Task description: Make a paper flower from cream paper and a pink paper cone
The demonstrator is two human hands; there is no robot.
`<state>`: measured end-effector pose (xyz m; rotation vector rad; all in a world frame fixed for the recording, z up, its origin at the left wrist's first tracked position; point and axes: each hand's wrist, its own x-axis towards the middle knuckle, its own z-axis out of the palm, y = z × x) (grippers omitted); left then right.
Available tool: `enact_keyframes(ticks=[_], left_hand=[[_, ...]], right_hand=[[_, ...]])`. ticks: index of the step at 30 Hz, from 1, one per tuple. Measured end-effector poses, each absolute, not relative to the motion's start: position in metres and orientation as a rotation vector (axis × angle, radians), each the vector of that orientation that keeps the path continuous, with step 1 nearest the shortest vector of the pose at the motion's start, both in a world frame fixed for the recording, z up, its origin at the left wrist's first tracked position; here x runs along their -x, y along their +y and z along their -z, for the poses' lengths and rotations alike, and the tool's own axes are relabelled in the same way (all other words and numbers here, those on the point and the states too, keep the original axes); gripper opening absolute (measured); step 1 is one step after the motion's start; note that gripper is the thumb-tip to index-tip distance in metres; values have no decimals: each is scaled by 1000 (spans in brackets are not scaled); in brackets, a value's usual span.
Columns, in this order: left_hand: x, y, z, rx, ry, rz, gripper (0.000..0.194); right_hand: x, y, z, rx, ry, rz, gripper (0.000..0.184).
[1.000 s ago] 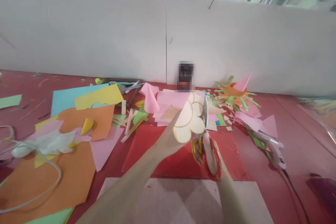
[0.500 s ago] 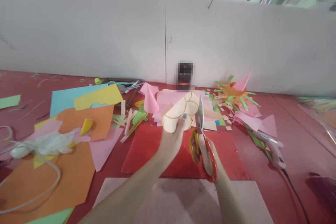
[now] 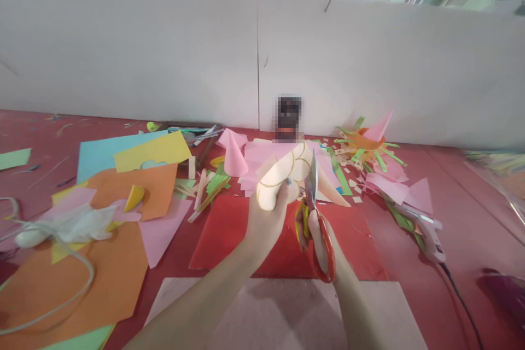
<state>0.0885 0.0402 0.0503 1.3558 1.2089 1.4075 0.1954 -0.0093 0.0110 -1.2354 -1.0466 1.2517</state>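
My left hand (image 3: 270,213) is closed on a cream paper piece (image 3: 283,168) with curved, scalloped outlines drawn in a gold-brown line. My right hand (image 3: 318,229) grips a pair of scissors (image 3: 315,186) with red and yellow handles. Their blades point up and stand at the paper's right edge; whether they bite into it is hard to tell. A pale strip of paper (image 3: 330,188) hangs to the right behind the blades. Beneath both hands lies a red board (image 3: 223,235).
A pink paper cone (image 3: 235,159) stands behind on the left. Orange paper sheets (image 3: 98,268) and a white cable (image 3: 88,290) cover the left side. On the right are a glue gun (image 3: 432,243) and an orange ring with green strips (image 3: 367,142). A white partition (image 3: 164,49) closes the back.
The pale strip right of the blades has swung down and away from the cream paper. The scissors have dipped slightly, and the left hand has turned the paper a little.
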Motion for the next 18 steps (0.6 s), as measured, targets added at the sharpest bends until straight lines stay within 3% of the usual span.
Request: enact_keyframes(ticks=[9, 18], left_hand=[[-91, 37, -52, -1268, 1193, -1410, 23], [-86, 41, -58, -1337, 1199, -1368, 22]], right_hand=[[-200, -3, 2, 1169, -1091, -1321, 50], [-193, -10, -3, 1246, -1038, -1175, 45]])
